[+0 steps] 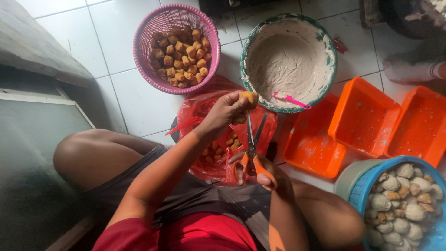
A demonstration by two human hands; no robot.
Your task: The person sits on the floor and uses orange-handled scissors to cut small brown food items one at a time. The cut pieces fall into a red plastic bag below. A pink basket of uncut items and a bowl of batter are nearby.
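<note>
Leftmost, the pink basket (139, 51) on the far floor holds fried tofu cubes. Nearer, the left hand (226, 111) pinches one tofu puff (250, 98) by its sides, above the red plastic bag (204, 104). Judged light, soft and easily crushed; grip gently at opposite faces. Below it, the right hand (267, 174) is closed through the orange handles of the scissors (252, 139), blades apparently slightly parted beneath the puff.
</note>
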